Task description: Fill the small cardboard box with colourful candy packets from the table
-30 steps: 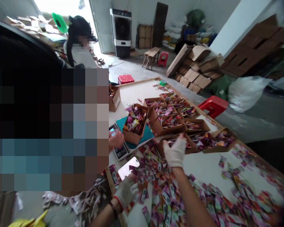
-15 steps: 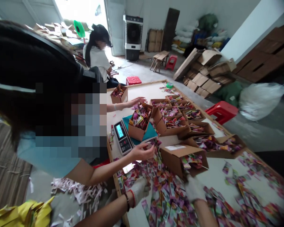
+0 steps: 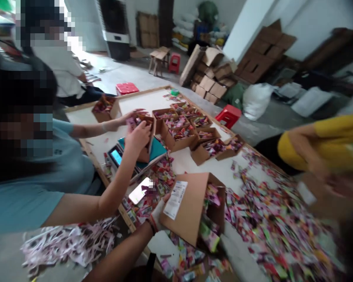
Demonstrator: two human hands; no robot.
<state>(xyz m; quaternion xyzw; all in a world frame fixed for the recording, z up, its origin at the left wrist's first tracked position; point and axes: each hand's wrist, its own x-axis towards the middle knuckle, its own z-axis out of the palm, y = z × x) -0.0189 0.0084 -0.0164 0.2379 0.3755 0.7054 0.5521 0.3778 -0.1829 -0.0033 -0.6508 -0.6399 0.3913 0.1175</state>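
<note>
Item: cardboard box (image 3: 191,209), brown, open at the top, with a white label (image 3: 175,199) on the wall that faces up. It is tipped over on its side toward the person, mouth to the right, near the close edge of the table (image 3: 153,102).

Contents: small bright sachets (image 3: 209,213), partly spilling from the mouth onto the loose heap below and to the right.

Grip, left: gloved left hand (image 3: 158,214) pressed against the box's left wall beside the label, fingers closed round that edge; it bears the box.

Grip, right: gloved right hand (image 3: 237,250) lies low, below and right of the box mouth, blurred; whether it is open or clasping anything cannot be told.

Handling, by judgement: thin card, light in itself, walls likely to flex under a one-sided hold; the load is loose and slides out when tipped. Best held by two opposite walls or from beneath, not by a flap.

Around the grip: phone (image 3: 140,190) just left of the left hand; beyond it a scale (image 3: 117,156) carrying another box held by a co-worker's hand (image 3: 139,137). Further off, a row of filled boxes (image 3: 181,131). A person in a yellow sleeve (image 3: 320,143) at far right.
</note>
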